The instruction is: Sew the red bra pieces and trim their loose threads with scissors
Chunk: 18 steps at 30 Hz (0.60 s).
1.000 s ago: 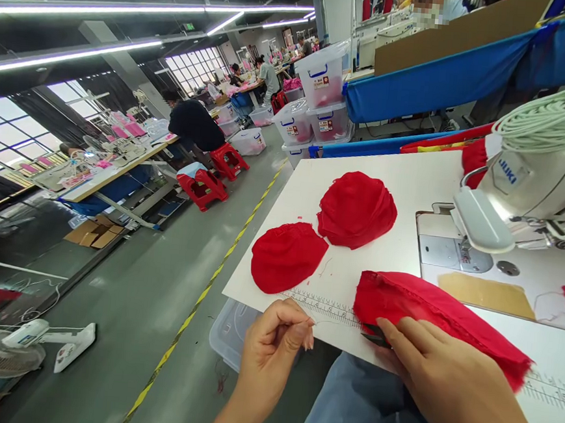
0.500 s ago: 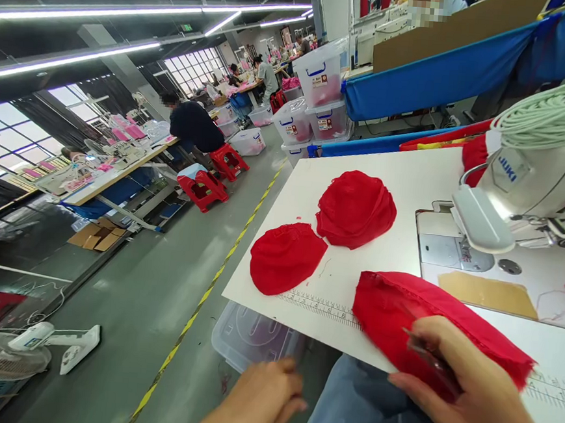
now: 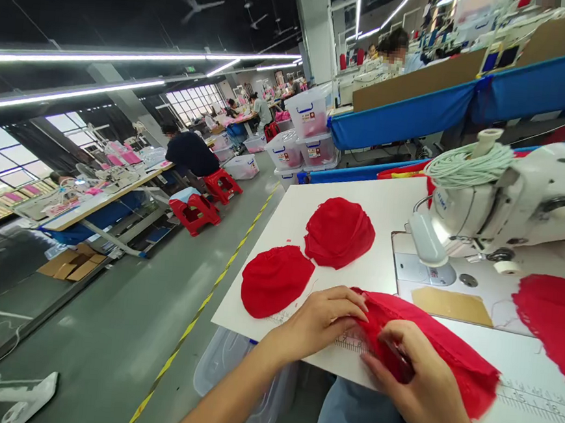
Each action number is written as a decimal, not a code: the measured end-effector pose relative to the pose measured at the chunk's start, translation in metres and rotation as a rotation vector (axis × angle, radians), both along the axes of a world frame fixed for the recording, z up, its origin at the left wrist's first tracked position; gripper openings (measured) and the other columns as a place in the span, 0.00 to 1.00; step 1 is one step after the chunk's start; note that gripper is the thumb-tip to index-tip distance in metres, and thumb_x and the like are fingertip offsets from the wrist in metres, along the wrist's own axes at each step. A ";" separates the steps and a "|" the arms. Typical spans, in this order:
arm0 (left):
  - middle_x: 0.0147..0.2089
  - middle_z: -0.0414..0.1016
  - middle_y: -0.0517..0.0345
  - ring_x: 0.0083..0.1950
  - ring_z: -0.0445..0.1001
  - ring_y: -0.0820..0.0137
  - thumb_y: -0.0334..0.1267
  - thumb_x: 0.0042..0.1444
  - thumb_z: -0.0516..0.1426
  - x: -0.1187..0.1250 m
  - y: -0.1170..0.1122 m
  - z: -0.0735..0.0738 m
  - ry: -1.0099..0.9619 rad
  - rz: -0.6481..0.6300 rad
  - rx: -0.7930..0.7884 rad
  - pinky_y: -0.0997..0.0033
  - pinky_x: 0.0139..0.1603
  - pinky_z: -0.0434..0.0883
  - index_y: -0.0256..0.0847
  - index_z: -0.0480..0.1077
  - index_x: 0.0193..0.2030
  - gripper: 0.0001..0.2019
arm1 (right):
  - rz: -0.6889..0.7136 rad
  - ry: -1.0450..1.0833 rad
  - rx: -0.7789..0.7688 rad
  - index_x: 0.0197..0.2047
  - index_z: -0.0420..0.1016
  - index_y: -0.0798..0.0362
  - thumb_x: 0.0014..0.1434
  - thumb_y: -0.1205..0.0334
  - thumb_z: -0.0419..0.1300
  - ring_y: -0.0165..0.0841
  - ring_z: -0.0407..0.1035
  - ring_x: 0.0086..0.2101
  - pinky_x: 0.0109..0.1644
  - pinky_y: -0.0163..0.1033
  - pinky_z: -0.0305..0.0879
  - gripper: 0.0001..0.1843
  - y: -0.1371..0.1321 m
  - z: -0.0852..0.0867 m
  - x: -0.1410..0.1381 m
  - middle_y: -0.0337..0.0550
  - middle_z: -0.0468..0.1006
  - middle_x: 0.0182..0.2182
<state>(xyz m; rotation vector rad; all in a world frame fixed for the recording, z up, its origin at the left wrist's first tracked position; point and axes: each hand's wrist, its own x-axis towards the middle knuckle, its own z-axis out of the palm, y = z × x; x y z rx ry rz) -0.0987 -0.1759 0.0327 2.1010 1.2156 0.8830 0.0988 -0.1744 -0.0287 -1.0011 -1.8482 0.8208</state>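
Note:
A folded red fabric piece (image 3: pixel 443 335) lies along the front edge of the white sewing table. My left hand (image 3: pixel 325 319) reaches across to its left end and pinches the cloth edge between thumb and fingers. Over the middle of the same piece, my right hand (image 3: pixel 411 371) curls around small metal thread snips (image 3: pixel 401 354), mostly hidden in the palm. To the left are two more red pieces: a single-looking rounded one (image 3: pixel 277 281) and a layered stack (image 3: pixel 340 232) behind it.
A white sewing machine (image 3: pixel 489 201) with a coil of pale green cord stands at right. More red fabric (image 3: pixel 555 324) lies beside it. A printed ruler (image 3: pixel 532 397) runs along the table front. Below the left corner sits a clear plastic bin (image 3: pixel 221 363). People work at other tables.
My left hand has come up from below the table edge onto the fabric's left end. The right hand stays on the cloth with the snips. The view has swung right.

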 end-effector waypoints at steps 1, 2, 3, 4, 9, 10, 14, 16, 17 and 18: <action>0.45 0.79 0.48 0.49 0.77 0.63 0.32 0.63 0.54 0.004 0.002 0.006 -0.016 0.016 -0.017 0.64 0.51 0.73 0.42 0.78 0.42 0.10 | -0.013 0.060 -0.033 0.38 0.72 0.48 0.61 0.51 0.59 0.35 0.72 0.32 0.34 0.36 0.71 0.10 0.001 0.003 0.001 0.41 0.77 0.34; 0.42 0.79 0.49 0.45 0.78 0.64 0.33 0.63 0.54 0.009 0.004 0.012 -0.025 0.035 -0.027 0.66 0.47 0.74 0.42 0.78 0.41 0.10 | -0.027 0.122 -0.066 0.38 0.73 0.48 0.63 0.52 0.57 0.35 0.72 0.32 0.35 0.36 0.71 0.09 0.002 0.008 0.001 0.42 0.77 0.34; 0.40 0.79 0.49 0.42 0.78 0.65 0.33 0.63 0.55 0.013 0.006 0.018 -0.032 0.052 -0.032 0.68 0.45 0.74 0.41 0.78 0.40 0.10 | -0.043 0.179 -0.095 0.37 0.75 0.48 0.63 0.53 0.57 0.35 0.72 0.32 0.36 0.35 0.70 0.10 0.003 0.013 0.003 0.41 0.77 0.34; 0.38 0.79 0.50 0.40 0.77 0.65 0.34 0.63 0.55 0.018 0.008 0.023 -0.038 0.067 -0.033 0.69 0.43 0.73 0.41 0.79 0.39 0.09 | -0.052 0.227 -0.119 0.37 0.76 0.48 0.63 0.52 0.57 0.34 0.72 0.31 0.35 0.35 0.70 0.11 0.004 0.018 0.005 0.41 0.78 0.32; 0.28 0.74 0.54 0.31 0.71 0.69 0.38 0.62 0.55 0.039 0.018 0.038 -0.164 0.158 -0.074 0.71 0.33 0.68 0.39 0.76 0.30 0.12 | -0.075 0.334 -0.230 0.29 0.75 0.49 0.59 0.47 0.61 0.31 0.66 0.24 0.27 0.31 0.65 0.15 0.007 0.042 0.018 0.37 0.73 0.23; 0.27 0.72 0.56 0.29 0.70 0.70 0.40 0.61 0.56 0.043 0.019 0.039 -0.233 0.196 -0.114 0.72 0.30 0.68 0.39 0.75 0.28 0.13 | -0.092 0.344 -0.249 0.27 0.74 0.49 0.59 0.46 0.60 0.31 0.64 0.23 0.25 0.31 0.64 0.16 0.007 0.045 0.020 0.37 0.71 0.22; 0.24 0.67 0.60 0.25 0.67 0.72 0.49 0.55 0.60 0.054 0.022 0.039 -0.475 0.268 -0.352 0.73 0.27 0.67 0.38 0.70 0.25 0.16 | -0.132 0.413 -0.354 0.26 0.74 0.49 0.58 0.44 0.61 0.32 0.66 0.24 0.26 0.31 0.65 0.19 0.010 0.050 0.029 0.37 0.70 0.21; 0.23 0.67 0.61 0.24 0.67 0.73 0.54 0.52 0.61 0.058 0.024 0.037 -0.525 0.220 -0.488 0.73 0.26 0.66 0.39 0.70 0.27 0.18 | -0.130 0.445 -0.400 0.25 0.74 0.50 0.56 0.43 0.62 0.33 0.67 0.25 0.27 0.32 0.66 0.19 0.012 0.051 0.030 0.37 0.71 0.22; 0.23 0.67 0.62 0.24 0.67 0.73 0.55 0.50 0.63 0.060 0.026 0.036 -0.536 0.190 -0.547 0.73 0.26 0.65 0.38 0.70 0.28 0.19 | -0.129 0.459 -0.415 0.26 0.74 0.50 0.56 0.42 0.62 0.33 0.67 0.25 0.27 0.32 0.67 0.19 0.013 0.051 0.030 0.37 0.72 0.22; 0.23 0.67 0.62 0.24 0.66 0.73 0.56 0.47 0.65 0.062 0.027 0.035 -0.537 0.170 -0.584 0.74 0.25 0.64 0.38 0.70 0.29 0.20 | -0.133 0.469 -0.423 0.26 0.74 0.50 0.55 0.42 0.62 0.32 0.66 0.25 0.27 0.32 0.67 0.19 0.013 0.050 0.030 0.37 0.72 0.23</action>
